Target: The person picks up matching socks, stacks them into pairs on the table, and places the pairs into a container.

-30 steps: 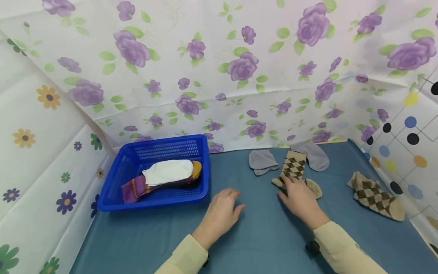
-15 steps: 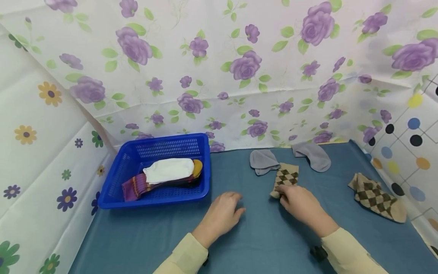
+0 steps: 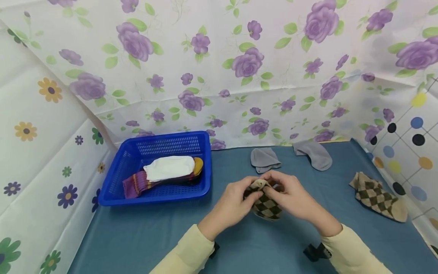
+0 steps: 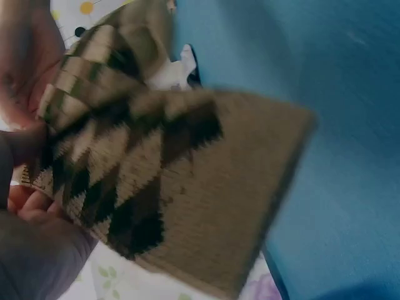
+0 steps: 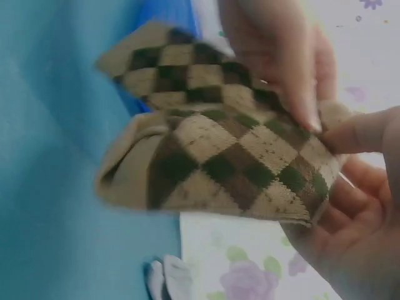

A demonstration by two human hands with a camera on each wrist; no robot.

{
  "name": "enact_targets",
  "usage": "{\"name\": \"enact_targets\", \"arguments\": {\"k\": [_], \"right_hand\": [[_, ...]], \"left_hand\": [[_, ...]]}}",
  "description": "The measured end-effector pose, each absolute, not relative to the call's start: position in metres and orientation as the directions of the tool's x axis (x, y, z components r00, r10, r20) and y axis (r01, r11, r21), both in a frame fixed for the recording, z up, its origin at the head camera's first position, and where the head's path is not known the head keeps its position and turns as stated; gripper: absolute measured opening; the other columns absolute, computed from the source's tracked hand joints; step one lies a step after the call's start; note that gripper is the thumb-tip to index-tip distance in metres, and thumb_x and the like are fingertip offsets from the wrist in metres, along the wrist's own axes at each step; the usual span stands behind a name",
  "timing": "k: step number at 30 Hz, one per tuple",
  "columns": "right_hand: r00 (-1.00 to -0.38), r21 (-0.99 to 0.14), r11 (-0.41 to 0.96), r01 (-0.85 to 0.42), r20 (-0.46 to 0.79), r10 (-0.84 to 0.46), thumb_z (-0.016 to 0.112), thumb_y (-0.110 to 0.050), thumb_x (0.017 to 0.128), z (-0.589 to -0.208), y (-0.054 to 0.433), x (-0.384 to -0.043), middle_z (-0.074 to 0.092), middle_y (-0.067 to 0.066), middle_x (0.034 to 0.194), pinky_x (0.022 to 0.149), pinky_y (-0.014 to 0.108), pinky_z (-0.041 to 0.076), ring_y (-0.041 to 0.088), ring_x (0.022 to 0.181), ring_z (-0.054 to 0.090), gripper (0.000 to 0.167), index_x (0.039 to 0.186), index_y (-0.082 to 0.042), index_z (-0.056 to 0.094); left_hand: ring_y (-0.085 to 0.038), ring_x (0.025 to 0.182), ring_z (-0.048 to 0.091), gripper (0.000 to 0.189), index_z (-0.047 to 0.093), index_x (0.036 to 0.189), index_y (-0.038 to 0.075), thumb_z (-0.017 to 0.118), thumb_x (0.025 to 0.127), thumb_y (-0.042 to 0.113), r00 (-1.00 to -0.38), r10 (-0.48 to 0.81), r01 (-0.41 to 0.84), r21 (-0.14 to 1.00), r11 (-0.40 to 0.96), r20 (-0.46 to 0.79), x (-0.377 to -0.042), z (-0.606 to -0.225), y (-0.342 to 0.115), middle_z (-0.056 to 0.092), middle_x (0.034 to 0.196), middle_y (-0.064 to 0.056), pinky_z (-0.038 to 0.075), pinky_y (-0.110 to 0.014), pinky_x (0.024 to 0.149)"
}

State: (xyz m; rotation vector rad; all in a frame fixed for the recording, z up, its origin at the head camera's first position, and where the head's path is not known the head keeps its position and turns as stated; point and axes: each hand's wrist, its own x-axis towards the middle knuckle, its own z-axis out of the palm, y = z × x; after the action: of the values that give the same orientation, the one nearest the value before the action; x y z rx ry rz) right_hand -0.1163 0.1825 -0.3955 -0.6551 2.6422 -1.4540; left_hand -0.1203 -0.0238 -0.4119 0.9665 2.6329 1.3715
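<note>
- A person's left hand and right hand meet over the blue cloth, both pinching the upper end of one checked sock.
- Neither grip stands wide: fingers curl, thumbs press in, and knit fills what gap there is. The hands are close together, almost touching.
- The sock hangs just below the grip, raised off the cloth. Both wrist views show it doubled into two loose flaps, spreading away from the fingers; which flap is toe and which is cuff is hard to tell.
- Careful work here would seem to mean pinching the same edge with both hands, then parting them slightly so the knit flattens without stretching.
- One risk, in this judgement, is fingertips trapping the second flap; a light pinch near the rim should let the layers slide free. The soft knit probably bends easily and needs little force.
- Well right of the grip lies a second checked sock, crumpled at one end.
- Just beyond the grip rests a folded grey sock; farther right, a bent one.
- Left of the grip stands a blue basket, a white sock and a purple one inside.
</note>
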Motion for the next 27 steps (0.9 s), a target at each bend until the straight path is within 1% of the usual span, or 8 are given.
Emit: {"name": "enact_targets", "arguments": {"k": [2, 5, 8, 12, 16, 19, 23, 27], "right_hand": [[-0.921, -0.762, 0.531, -0.372, 0.234, -0.31, 0.058, -0.033, 0.092, -0.4, 0.178, -0.113, 0.061, -0.013, 0.108, 0.076, 0.031, 0.051, 0.008, 0.097, 0.059, 0.021, 0.113, -0.032, 0.057], [-0.9, -0.637, 0.648, -0.418, 0.386, -0.202, 0.065, -0.03, 0.087, -0.408, 0.173, -0.106, 0.06, -0.01, 0.11, 0.081, 0.033, 0.049, 0.009, 0.1, 0.057, 0.029, 0.115, -0.027, 0.058], [-0.861, -0.535, 0.708, -0.461, 0.463, -0.211, 0.068, -0.033, 0.084, -0.413, 0.167, -0.1, 0.061, -0.005, 0.114, 0.082, 0.034, 0.05, 0.012, 0.104, 0.058, 0.039, 0.12, -0.023, 0.058], [-0.866, -0.507, 0.72, -0.475, 0.413, -0.281, 0.068, -0.042, 0.082, -0.412, 0.159, -0.099, 0.06, -0.004, 0.123, 0.083, 0.033, 0.052, 0.013, 0.11, 0.059, 0.053, 0.129, -0.023, 0.053], [-0.884, -0.549, 0.701, -0.455, 0.371, -0.283, 0.066, -0.031, 0.087, -0.408, 0.161, -0.105, 0.062, -0.004, 0.119, 0.077, 0.028, 0.053, 0.01, 0.103, 0.062, 0.044, 0.128, -0.023, 0.053], [-0.902, -0.615, 0.661, -0.43, 0.331, -0.279, 0.059, -0.022, 0.092, -0.402, 0.171, -0.113, 0.065, -0.006, 0.111, 0.07, 0.023, 0.053, 0.004, 0.093, 0.064, 0.031, 0.123, -0.025, 0.057], [-0.937, -0.705, 0.619, -0.347, 0.23, -0.264, 0.051, -0.031, 0.096, -0.395, 0.188, -0.122, 0.066, -0.011, 0.1, 0.057, 0.024, 0.048, 0.005, 0.068, 0.059, 0.021, 0.115, -0.031, 0.06], [-0.952, -0.749, 0.602, -0.277, 0.13, -0.276, 0.049, -0.042, 0.095, -0.392, 0.197, -0.127, 0.064, -0.012, 0.093, 0.051, 0.027, 0.042, 0.011, 0.057, 0.052, 0.02, 0.109, -0.034, 0.06]], "left_hand": [[0.002, 0.066, 0.059, 0.023, 0.058, 0.115, 0.03, 0.054, 0.094, 0.036, -0.846, 0.464, 0.469, 0.781, 0.412, 0.263, -0.122, -0.412, -0.023, 0.066, 0.091, 0.008, 0.047, -0.017, 0.056], [-0.002, 0.05, 0.051, 0.013, 0.063, 0.094, 0.027, 0.056, 0.092, 0.038, -0.894, 0.365, 0.407, 0.81, 0.422, 0.258, -0.124, -0.413, -0.024, 0.061, 0.069, 0.006, 0.041, -0.019, 0.045], [-0.007, 0.042, 0.044, 0.023, 0.06, 0.076, 0.023, 0.056, 0.091, 0.04, -0.915, 0.304, 0.378, 0.826, 0.418, 0.264, -0.126, -0.413, -0.026, 0.05, 0.055, 0.004, 0.034, -0.021, 0.039], [-0.013, 0.038, 0.035, 0.042, 0.045, 0.062, 0.017, 0.05, 0.094, 0.043, -0.911, 0.319, 0.383, 0.823, 0.418, 0.262, -0.128, -0.408, -0.028, 0.035, 0.049, 0.001, 0.027, -0.022, 0.037], [-0.012, 0.042, 0.039, 0.041, 0.046, 0.066, 0.016, 0.044, 0.097, 0.043, -0.897, 0.367, 0.394, 0.824, 0.407, 0.248, -0.13, -0.403, -0.031, 0.037, 0.053, 0.002, 0.03, -0.022, 0.041], [-0.008, 0.055, 0.051, 0.03, 0.059, 0.079, 0.02, 0.045, 0.097, 0.04, -0.9, 0.361, 0.384, 0.835, 0.393, 0.245, -0.134, -0.401, -0.036, 0.054, 0.065, 0.006, 0.041, -0.021, 0.049], [-0.008, 0.068, 0.056, 0.022, 0.066, 0.097, 0.026, 0.047, 0.097, 0.037, -0.912, 0.34, 0.358, 0.85, 0.385, 0.23, -0.138, -0.4, -0.043, 0.065, 0.085, 0.008, 0.047, -0.023, 0.058], [-0.011, 0.061, 0.05, 0.021, 0.066, 0.1, 0.028, 0.047, 0.097, 0.037, -0.914, 0.337, 0.358, 0.839, 0.41, 0.225, -0.14, -0.401, -0.044, 0.061, 0.078, 0.006, 0.042, -0.024, 0.053]]}}
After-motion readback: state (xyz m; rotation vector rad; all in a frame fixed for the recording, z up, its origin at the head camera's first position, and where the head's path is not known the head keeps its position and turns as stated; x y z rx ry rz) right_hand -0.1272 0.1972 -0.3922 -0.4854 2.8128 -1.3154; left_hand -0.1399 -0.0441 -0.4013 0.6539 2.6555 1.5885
